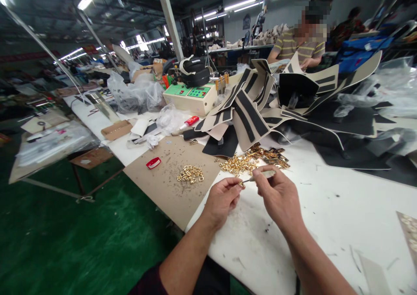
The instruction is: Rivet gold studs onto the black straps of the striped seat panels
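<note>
Over the white table [325, 208], my left hand [221, 200] pinches a small gold metal piece [241, 184] between thumb and fingers. My right hand [276, 193] is closed on the pale handle of a thin tool [265, 174], whose dark shaft reaches the gold piece. Just beyond my hands lies a heap of gold hardware [239, 164], with flatter gold and dark pieces [273, 156] at its right. A smaller pile of gold pieces [190, 174] rests on the brown board [156, 199] to the left, among dark crumbs.
Beige panels with black strips [249, 117] are stacked behind the heap. A machine with a green panel [192, 97] stands at the back. A red object [153, 163] lies on the board. Across the table sits a person [299, 45].
</note>
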`<state>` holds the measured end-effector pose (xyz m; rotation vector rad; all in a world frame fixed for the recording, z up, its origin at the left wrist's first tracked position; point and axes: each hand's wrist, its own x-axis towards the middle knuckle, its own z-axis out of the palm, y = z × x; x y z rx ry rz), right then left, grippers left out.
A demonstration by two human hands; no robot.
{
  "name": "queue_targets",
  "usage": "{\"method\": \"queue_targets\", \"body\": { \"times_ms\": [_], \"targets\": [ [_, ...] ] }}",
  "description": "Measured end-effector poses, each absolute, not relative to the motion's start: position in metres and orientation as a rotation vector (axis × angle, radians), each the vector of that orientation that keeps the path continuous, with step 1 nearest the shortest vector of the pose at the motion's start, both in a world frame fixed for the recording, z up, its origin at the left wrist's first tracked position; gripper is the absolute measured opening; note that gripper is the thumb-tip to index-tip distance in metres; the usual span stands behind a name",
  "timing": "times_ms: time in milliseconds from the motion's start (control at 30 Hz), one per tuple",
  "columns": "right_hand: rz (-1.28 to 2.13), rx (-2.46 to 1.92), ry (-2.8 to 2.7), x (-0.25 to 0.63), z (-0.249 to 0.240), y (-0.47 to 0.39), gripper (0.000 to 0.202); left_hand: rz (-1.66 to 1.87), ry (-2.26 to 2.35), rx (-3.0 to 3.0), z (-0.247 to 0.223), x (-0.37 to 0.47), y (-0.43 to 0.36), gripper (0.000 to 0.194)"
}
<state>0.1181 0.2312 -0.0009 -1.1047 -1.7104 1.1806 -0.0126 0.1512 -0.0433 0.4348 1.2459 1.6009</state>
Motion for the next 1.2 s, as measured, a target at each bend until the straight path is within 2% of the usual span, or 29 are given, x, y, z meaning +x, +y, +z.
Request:
{"method": "queue_targets", "body": {
  "times_ms": [833,933,1033,1133,1200],
  "targets": [
    [1.182,-1.087,-1.586,0.122,0.008,0.231,0.028,1.602,1.361,0.434,-0.039,-0.019,0.145,0.047],
    [1.198,-1.080,-1.522,0.126,0.011,0.232,0.029,1.586,1.537,0.547,-0.036,-0.040,0.137,0.042],
    [1.208,-1.073,-1.446,0.131,0.014,0.236,0.029,1.503,1.903,0.754,-0.032,-0.078,0.126,0.035],
    [1.211,-1.072,-1.366,0.135,0.017,0.241,0.027,1.280,2.356,0.989,-0.027,-0.127,0.113,0.033],
    [1.220,-1.059,-1.297,0.137,0.019,0.244,0.027,1.194,2.499,1.027,-0.023,-0.155,0.105,0.029]
  ]
}}
